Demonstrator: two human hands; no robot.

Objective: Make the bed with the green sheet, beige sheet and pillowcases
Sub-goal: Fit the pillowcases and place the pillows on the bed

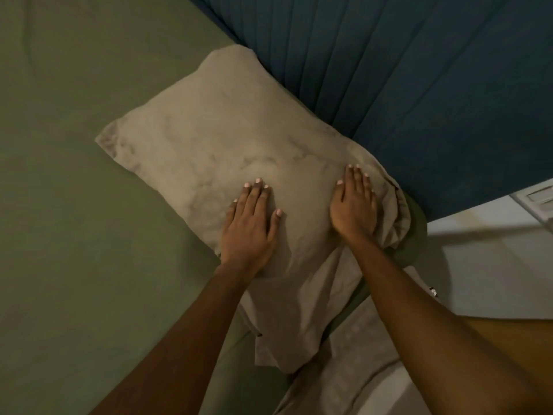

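Observation:
A pillow in a beige pillowcase (209, 139) lies on the green sheet (74, 205) at the bed's corner, against the blue headboard. My left hand (251, 223) presses flat on the pillow's near side, fingers straight. My right hand (354, 205) lies flat on its right end, where the case bunches into folds. Loose beige fabric (287, 319) hangs from the pillow's open end over the mattress edge between my forearms.
The blue ribbed headboard (419, 70) runs along the top right. A pale floor (493, 265) lies right of the bed. More beige cloth (344, 369) lies below the mattress edge, and a white object (535, 199) sits at the far right.

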